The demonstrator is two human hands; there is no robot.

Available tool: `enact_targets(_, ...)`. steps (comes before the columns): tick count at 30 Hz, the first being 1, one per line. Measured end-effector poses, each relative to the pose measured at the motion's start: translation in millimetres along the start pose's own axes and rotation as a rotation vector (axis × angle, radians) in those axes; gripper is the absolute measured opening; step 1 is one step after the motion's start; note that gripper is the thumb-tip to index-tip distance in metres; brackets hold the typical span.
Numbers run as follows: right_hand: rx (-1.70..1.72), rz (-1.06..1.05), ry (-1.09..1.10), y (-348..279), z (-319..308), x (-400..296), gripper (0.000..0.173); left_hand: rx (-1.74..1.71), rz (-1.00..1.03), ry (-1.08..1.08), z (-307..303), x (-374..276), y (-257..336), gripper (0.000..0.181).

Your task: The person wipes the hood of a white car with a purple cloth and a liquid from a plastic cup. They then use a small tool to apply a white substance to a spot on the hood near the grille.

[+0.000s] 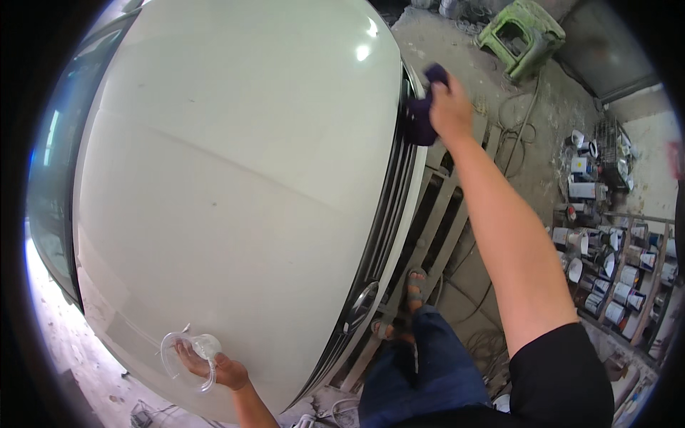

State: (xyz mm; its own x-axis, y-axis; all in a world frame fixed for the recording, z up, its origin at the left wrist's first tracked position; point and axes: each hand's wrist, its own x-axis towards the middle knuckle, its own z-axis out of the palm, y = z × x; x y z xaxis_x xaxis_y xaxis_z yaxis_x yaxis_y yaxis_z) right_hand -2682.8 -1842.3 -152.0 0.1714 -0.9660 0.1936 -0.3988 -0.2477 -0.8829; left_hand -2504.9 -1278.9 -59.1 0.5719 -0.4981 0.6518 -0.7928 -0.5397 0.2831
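Note:
A white car hood [241,160] fills most of the view, with small dark specks and a long faint shadow-like line on it. My right hand [452,109] grips a dark purple cloth [420,123] at the hood's front edge, over the black grille [388,198]. The hand and cloth are slightly blurred. At the lower left, my left hand [233,373] holds a clear round plastic container [207,348] above the hood. Something whitish shows in it; what it is I cannot tell.
A car emblem [361,308] sits in the grille. Slatted pallets [436,214] lie by my feet. Hoses [522,134] cross the floor near a green plastic stool [522,40]. Several paint cans [586,190] stand at right, more on a rack [637,278]. The windshield [69,144] is far left.

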Motion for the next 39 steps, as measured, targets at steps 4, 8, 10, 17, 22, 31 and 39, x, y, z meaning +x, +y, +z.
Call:
enact_targets(4,0.468,0.411,-0.136,20,-105,-71,0.041,0.002,-0.053,-0.029,-5,-3,9,0.067)
enact_targets(8,0.197,0.946,-0.374,75,-206,-187,0.058,0.034,-0.016,-0.032,-8,11,12,0.067)
enact_targets(10,0.051,1.087,-0.415,97,-250,-260,0.068,-0.033,-0.028,-0.042,-4,19,13,0.071)
enact_targets(17,-0.673,0.753,-0.617,96,-342,-400,0.034,-0.243,-0.188,0.09,-6,4,5,0.077)
enact_targets(22,-0.626,0.704,-0.596,15,-333,-401,0.036,-0.253,-0.132,0.109,-43,17,12,0.084)
enact_targets(31,-0.413,0.436,-0.756,-47,-295,-400,0.028,-0.257,-0.358,0.225,-190,-69,-33,0.074)
enact_targets(39,-0.217,0.297,-0.879,-150,-209,-395,0.026,-0.051,-0.596,0.259,-272,-179,-56,0.071)
